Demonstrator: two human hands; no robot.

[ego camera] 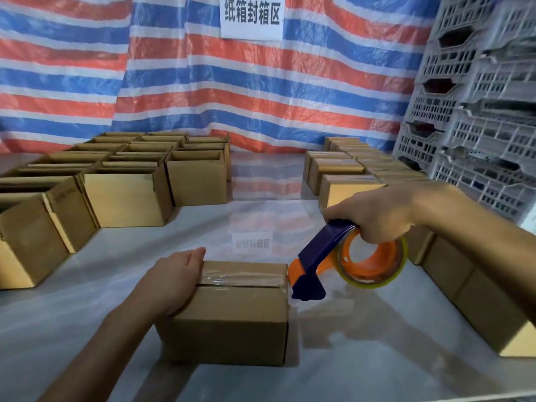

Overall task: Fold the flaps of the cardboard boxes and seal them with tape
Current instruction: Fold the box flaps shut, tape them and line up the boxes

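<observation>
Your left hand point(171, 280) lies flat on the left end of the cardboard box point(232, 314), fingers straight and pressing the top. The box sits near you on the glossy table point(87, 329), flaps closed, with a clear tape strip point(240, 278) along the seam. Your right hand point(377, 216) is clenched round the handle of the blue-and-orange tape dispenser point(316, 262); its cutter end is at the box's right edge (contact cannot be confirmed). Open boxes point(127, 192) stand at far left and closed boxes point(342, 190) line the right. Grey crates point(478, 111) are stacked far right, against a striped tarp point(203, 82).
</observation>
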